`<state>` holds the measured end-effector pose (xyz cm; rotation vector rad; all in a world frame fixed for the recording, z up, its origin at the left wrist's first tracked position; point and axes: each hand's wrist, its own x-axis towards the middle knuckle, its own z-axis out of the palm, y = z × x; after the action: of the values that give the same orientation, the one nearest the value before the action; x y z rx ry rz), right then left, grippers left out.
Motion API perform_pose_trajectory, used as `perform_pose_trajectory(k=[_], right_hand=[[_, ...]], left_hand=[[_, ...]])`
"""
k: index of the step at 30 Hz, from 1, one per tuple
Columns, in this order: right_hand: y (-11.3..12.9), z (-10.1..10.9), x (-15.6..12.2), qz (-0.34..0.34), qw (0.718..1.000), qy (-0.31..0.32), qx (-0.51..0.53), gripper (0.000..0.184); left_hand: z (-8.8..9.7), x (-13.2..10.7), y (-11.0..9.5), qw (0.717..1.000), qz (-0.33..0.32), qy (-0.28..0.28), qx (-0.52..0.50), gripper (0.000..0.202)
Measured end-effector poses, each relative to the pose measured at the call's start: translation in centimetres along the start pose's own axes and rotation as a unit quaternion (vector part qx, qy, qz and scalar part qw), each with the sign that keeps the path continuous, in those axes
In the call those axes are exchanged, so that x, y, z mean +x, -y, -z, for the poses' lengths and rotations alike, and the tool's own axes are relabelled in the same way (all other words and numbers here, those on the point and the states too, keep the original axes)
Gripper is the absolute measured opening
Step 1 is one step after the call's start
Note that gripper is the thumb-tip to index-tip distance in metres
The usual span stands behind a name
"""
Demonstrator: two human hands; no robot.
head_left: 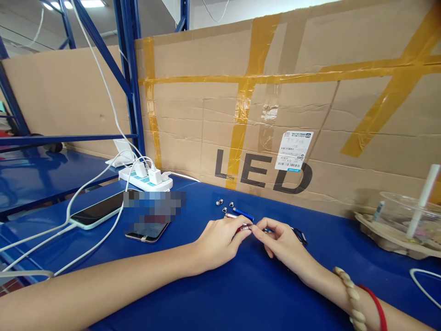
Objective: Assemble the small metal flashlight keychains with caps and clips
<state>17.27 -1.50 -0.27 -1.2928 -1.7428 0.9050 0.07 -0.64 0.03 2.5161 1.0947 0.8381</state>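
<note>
A small red metal tube with a silver end (245, 227) is pinched between the thumb and fingers of my left hand (220, 239). At the tube's right end, the bent fingertips of my right hand (280, 239) close together; what they grip there is mostly hidden. Just behind my left hand lie a blue metal tube (244, 214) and a silver tube (230, 215), the latter partly covered by the hand. Several small silver end pieces (231, 204) are scattered farther back. A black looped item (300, 236) sits beyond my right hand, partly hidden by it.
Two phones, one pale-edged (99, 209) and one dark (148, 232), lie to the left beside a white power strip (146, 179) with cables. A large cardboard box (193, 124) walls the back of the blue table (220, 299). At right stands a carton tray (386, 236) with a clear cup.
</note>
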Motion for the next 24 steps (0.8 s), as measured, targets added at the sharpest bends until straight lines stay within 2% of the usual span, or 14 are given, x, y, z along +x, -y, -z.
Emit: perform_pose_trajectory(k=[6, 19, 24], right_hand=[[0.1, 0.1, 0.0, 0.025, 0.999, -0.017, 0.029, 0.035], [-0.6, 0.2, 0.2, 0.007, 1.0, -0.015, 0.018, 0.041], [-1.2, 0.1, 0.3, 0.048, 0.999, -0.006, 0.019, 0.035]], left_hand=[[0.2, 0.0, -0.1, 1.0, 0.019, 0.014, 0.007, 0.027], [0.5, 0.1, -0.2, 0.998, 0.046, 0.033, -0.019, 0.027], [0.4, 0.2, 0.0, 0.998, 0.031, 0.057, -0.006, 0.028]])
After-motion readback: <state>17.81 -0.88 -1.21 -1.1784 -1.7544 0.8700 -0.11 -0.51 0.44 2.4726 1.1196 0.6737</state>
